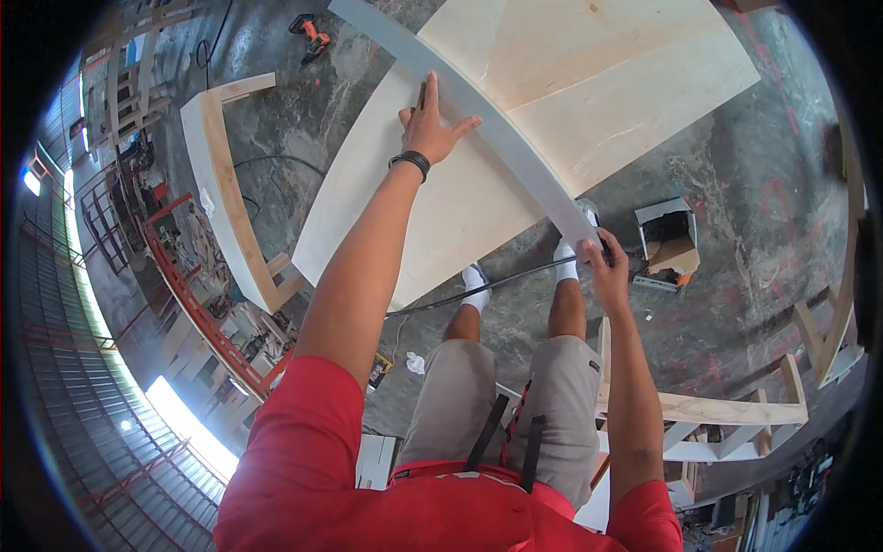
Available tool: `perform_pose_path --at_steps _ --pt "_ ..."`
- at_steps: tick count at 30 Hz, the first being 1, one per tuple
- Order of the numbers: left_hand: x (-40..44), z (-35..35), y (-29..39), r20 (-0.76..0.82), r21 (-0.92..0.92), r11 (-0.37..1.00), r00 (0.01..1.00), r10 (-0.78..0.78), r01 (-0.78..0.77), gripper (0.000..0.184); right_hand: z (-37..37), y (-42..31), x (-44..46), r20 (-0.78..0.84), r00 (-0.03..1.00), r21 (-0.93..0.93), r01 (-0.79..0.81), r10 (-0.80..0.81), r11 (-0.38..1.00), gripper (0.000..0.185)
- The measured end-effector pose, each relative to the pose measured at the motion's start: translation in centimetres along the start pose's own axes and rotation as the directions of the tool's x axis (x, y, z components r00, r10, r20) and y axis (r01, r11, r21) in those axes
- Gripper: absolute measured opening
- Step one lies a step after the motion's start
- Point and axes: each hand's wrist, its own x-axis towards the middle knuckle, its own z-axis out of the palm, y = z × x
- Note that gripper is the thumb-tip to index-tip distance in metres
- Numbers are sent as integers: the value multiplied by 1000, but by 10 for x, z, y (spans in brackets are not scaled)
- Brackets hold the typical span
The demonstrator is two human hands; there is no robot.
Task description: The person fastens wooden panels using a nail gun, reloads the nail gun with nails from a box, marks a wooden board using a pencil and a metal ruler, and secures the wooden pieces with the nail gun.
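Observation:
A long, pale grey straightedge-like strip (501, 129) lies diagonally across a large light plywood panel (635, 101); it looks curved in this wide view. My left hand (430, 127) rests at the strip's upper part, fingers spread, with a small dark object partly hidden between the fingers. At the strip's lower right end, my right hand (605, 267) has its fingers bent round the end, beside a small dark item too hidden to name. The strip's lower end reaches past the panel's edge, above my feet.
An orange and black power drill (311, 39) lies on the concrete floor at the top. Wooden frames stand left (230, 175) and lower right (708, 409). An open box (667, 241) sits right of my feet. A black cable (441, 302) crosses near them.

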Motion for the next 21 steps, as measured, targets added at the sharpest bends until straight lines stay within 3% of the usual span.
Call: perform_pose_path --at_steps 4,6,8,10,11,12,14,15,17,21 --pt "2 6 -6 -57 24 1000 998 -1 2 115 2 -7 -1 1 1000 -17 8 -8 1000 34" --pt "3 8 -7 -64 71 997 998 7 -3 114 3 -14 -5 -85 994 -187 46 -63 981 33" --pt "1 7 -6 -87 20 999 995 50 -49 114 3 -23 -11 -168 975 -204 111 -146 973 30" --pt "1 1 -1 -37 15 1000 999 -16 16 114 -2 -39 -9 -295 881 -361 256 -371 896 26" --pt "1 0 -1 -31 12 999 999 -30 31 114 -2 -49 -1 -188 831 -449 401 -524 798 28" --pt "-1 4 -3 -33 2 999 998 -46 46 114 6 -65 6 -172 835 -457 403 -523 793 28" --pt "3 4 -7 -64 41 999 998 10 -7 113 41 -103 31 -141 820 -237 515 -554 824 27" --pt "5 0 -5 -87 40 999 996 -3 7 113 62 -129 42 -104 874 -158 457 -475 875 26" --pt "1 -5 3 7 -15 996 996 -86 86 115 99 -166 79 50 827 -232 555 -559 799 20" --pt "1 -7 1 -3 -22 995 995 -101 100 121 171 -214 148 152 821 -253 570 -550 782 16"
